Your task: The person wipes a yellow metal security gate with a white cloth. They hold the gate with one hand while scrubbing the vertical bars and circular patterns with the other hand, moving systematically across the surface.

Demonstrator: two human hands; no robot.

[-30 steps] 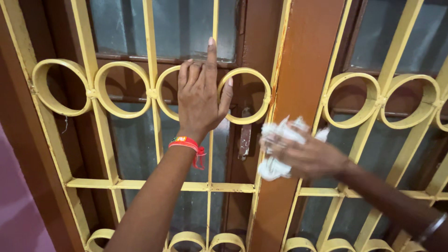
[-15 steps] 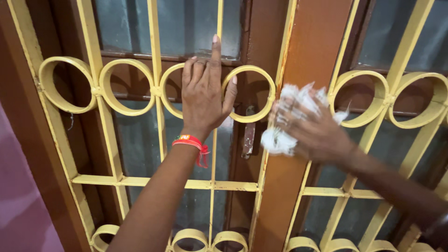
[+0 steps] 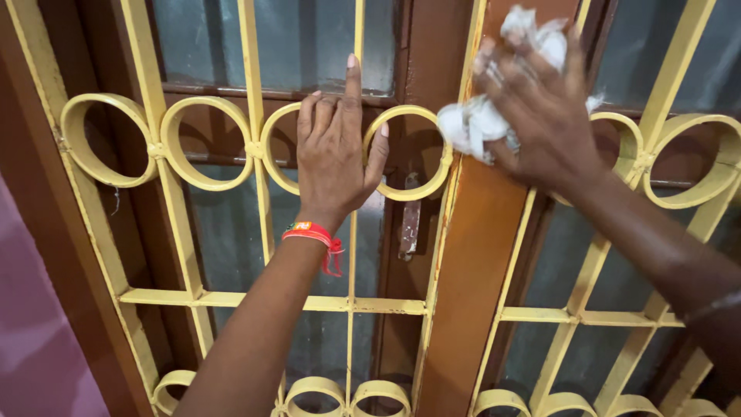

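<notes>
My left hand (image 3: 333,150) rests flat against the yellow metal window grille (image 3: 204,143), with its forefinger stretched up along a vertical bar and a red thread band at the wrist. My right hand (image 3: 540,116) presses a crumpled white cloth (image 3: 478,116) against the brown wooden centre post (image 3: 471,262) of the window, high up near the ring pattern. The cloth bulges out to the left and above the fingers.
Behind the grille are brown-framed glass panes (image 3: 309,38) and a small metal latch (image 3: 409,220). A second grille panel (image 3: 664,162) with rings stands right of the post. A pink wall (image 3: 38,340) borders the frame at the left.
My right hand has moved the white cloth upward along the brown post, from mid-height to near the top. My left hand has stayed on the grille.
</notes>
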